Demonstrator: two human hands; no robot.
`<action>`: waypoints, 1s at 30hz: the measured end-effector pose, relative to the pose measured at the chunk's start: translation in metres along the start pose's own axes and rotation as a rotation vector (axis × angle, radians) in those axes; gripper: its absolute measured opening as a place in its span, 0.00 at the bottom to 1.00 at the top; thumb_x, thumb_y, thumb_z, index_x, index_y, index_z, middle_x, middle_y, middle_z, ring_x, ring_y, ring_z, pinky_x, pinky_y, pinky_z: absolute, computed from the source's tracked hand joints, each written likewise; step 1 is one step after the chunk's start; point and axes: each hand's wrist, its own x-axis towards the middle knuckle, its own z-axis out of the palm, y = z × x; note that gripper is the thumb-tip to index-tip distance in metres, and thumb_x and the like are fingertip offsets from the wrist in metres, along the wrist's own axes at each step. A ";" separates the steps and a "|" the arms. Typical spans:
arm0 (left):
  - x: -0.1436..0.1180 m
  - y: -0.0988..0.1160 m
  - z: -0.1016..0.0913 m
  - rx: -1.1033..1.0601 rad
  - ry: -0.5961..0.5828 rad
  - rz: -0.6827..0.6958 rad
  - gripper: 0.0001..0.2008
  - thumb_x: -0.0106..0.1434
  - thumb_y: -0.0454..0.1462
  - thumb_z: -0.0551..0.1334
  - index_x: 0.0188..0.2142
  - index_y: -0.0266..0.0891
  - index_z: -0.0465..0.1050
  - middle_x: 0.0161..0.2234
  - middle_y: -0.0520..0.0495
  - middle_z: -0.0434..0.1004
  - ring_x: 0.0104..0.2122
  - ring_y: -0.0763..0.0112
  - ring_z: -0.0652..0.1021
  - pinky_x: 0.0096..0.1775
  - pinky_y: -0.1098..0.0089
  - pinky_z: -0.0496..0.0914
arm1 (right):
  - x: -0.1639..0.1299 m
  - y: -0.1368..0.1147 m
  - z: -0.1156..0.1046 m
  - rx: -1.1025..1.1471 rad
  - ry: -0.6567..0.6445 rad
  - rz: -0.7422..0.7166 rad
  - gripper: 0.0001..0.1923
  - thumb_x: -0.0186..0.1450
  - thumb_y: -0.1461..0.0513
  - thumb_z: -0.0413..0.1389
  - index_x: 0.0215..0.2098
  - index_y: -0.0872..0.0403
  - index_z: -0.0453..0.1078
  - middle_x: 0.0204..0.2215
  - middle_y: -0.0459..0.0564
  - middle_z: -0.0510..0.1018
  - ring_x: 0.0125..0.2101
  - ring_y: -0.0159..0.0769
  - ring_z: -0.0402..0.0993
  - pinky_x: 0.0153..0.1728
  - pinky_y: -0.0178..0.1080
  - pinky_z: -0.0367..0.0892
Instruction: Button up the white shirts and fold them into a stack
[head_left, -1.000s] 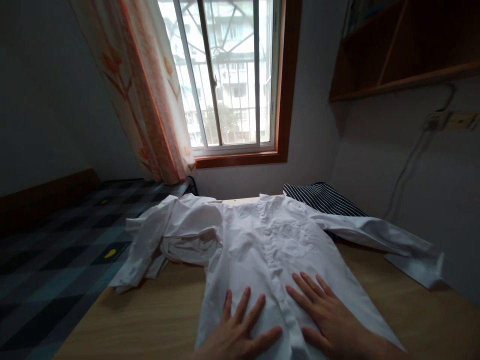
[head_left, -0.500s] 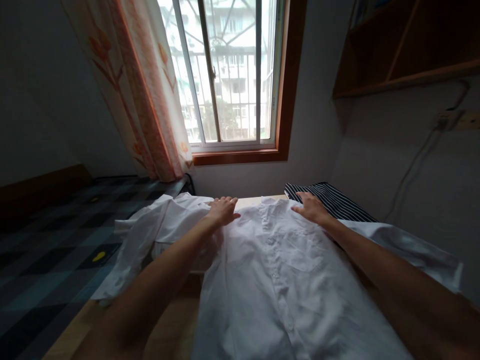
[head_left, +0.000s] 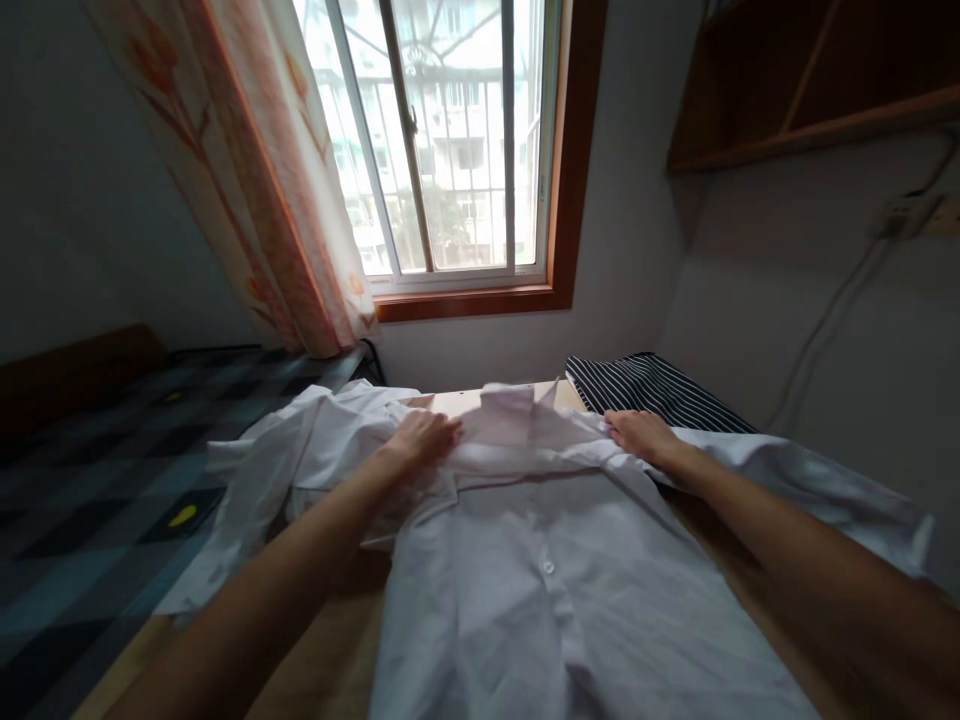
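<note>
A white button-up shirt (head_left: 502, 560) lies over the wooden table in front of me, its button strip running down the middle. My left hand (head_left: 424, 437) is closed on the cloth at the left shoulder. At the right shoulder, my right hand (head_left: 641, 435) has its fingers closed on the fabric. Between my hands the collar (head_left: 517, 410) stands raised and is blurred by motion. A fold of cloth crosses the chest just below it. More white fabric (head_left: 262, 490) spreads to the left beyond my left forearm, and a sleeve (head_left: 810, 490) stretches out to the right.
A folded black-and-white striped cloth (head_left: 656, 390) lies at the table's back right. The wooden table (head_left: 330, 640) shows at lower left. Left stands a bed with a checked cover (head_left: 97, 500). A window (head_left: 465, 150), a curtain (head_left: 262, 200) and a wall shelf (head_left: 810, 150) surround the table.
Both hands have gone from spread fingers over the shirt to closed on its shoulders. The collar and upper chest have risen and folded. The view has shifted slightly.
</note>
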 end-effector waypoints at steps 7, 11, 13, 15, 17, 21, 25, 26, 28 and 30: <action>0.007 0.011 -0.007 -0.021 -0.335 -0.081 0.15 0.56 0.41 0.62 0.38 0.34 0.79 0.40 0.32 0.79 0.41 0.51 0.78 0.40 0.62 0.70 | 0.002 -0.008 -0.014 -0.010 -0.152 -0.025 0.10 0.60 0.66 0.54 0.39 0.53 0.74 0.41 0.57 0.79 0.40 0.45 0.76 0.38 0.39 0.61; 0.031 0.014 -0.017 -0.178 -0.284 -0.161 0.23 0.56 0.52 0.61 0.43 0.39 0.77 0.47 0.38 0.78 0.45 0.55 0.77 0.43 0.65 0.70 | 0.023 -0.018 -0.024 0.142 -0.123 0.025 0.14 0.62 0.58 0.55 0.43 0.56 0.73 0.43 0.57 0.78 0.42 0.42 0.74 0.38 0.36 0.62; 0.041 0.017 -0.008 -0.216 -0.259 -0.216 0.26 0.59 0.55 0.57 0.44 0.37 0.76 0.47 0.35 0.77 0.45 0.55 0.77 0.43 0.66 0.70 | 0.035 -0.022 -0.019 0.179 -0.087 0.070 0.22 0.63 0.52 0.54 0.50 0.57 0.70 0.47 0.57 0.76 0.45 0.42 0.73 0.40 0.36 0.62; 0.047 0.019 0.006 -0.201 -0.293 -0.257 0.24 0.59 0.53 0.58 0.41 0.35 0.77 0.44 0.33 0.78 0.43 0.53 0.78 0.40 0.65 0.70 | 0.043 -0.025 -0.010 0.157 -0.113 0.109 0.25 0.63 0.50 0.54 0.52 0.57 0.68 0.49 0.58 0.76 0.47 0.44 0.72 0.41 0.38 0.63; 0.050 0.021 0.018 -0.202 -0.308 -0.222 0.19 0.58 0.48 0.60 0.38 0.35 0.78 0.42 0.33 0.79 0.41 0.52 0.79 0.38 0.65 0.70 | 0.048 -0.026 -0.003 0.124 -0.168 0.119 0.21 0.60 0.53 0.57 0.48 0.56 0.71 0.46 0.58 0.77 0.45 0.46 0.74 0.39 0.38 0.63; 0.052 0.019 0.023 -0.223 -0.172 -0.163 0.15 0.64 0.42 0.54 0.42 0.37 0.75 0.45 0.36 0.77 0.43 0.55 0.78 0.41 0.65 0.69 | 0.049 -0.027 -0.005 0.112 -0.142 0.135 0.13 0.62 0.60 0.56 0.44 0.54 0.73 0.42 0.58 0.79 0.41 0.44 0.75 0.36 0.37 0.62; 0.056 0.014 0.015 -0.198 0.249 -0.346 0.21 0.71 0.42 0.41 0.51 0.36 0.66 0.43 0.35 0.76 0.42 0.55 0.78 0.41 0.64 0.68 | 0.047 -0.029 -0.010 0.058 0.322 0.214 0.21 0.72 0.59 0.38 0.55 0.57 0.63 0.47 0.62 0.74 0.46 0.46 0.71 0.41 0.40 0.59; 0.057 0.012 0.015 -0.188 0.306 -0.360 0.21 0.72 0.42 0.39 0.51 0.36 0.65 0.44 0.35 0.75 0.42 0.56 0.78 0.41 0.64 0.68 | 0.047 -0.030 -0.008 0.031 0.369 0.196 0.21 0.73 0.59 0.36 0.55 0.58 0.63 0.47 0.62 0.74 0.45 0.45 0.71 0.42 0.40 0.58; 0.060 0.011 0.018 -0.160 0.241 -0.316 0.19 0.71 0.40 0.42 0.52 0.35 0.65 0.46 0.34 0.74 0.44 0.56 0.77 0.42 0.64 0.68 | 0.046 -0.031 0.000 -0.026 0.255 0.124 0.18 0.72 0.61 0.38 0.52 0.58 0.65 0.45 0.62 0.75 0.44 0.44 0.71 0.43 0.40 0.58; 0.063 0.010 0.024 -0.141 0.062 -0.270 0.15 0.68 0.38 0.49 0.50 0.35 0.68 0.44 0.34 0.75 0.44 0.55 0.76 0.43 0.63 0.68 | 0.046 -0.032 0.008 -0.065 0.060 0.084 0.15 0.69 0.65 0.42 0.48 0.57 0.68 0.44 0.61 0.75 0.44 0.44 0.71 0.43 0.41 0.59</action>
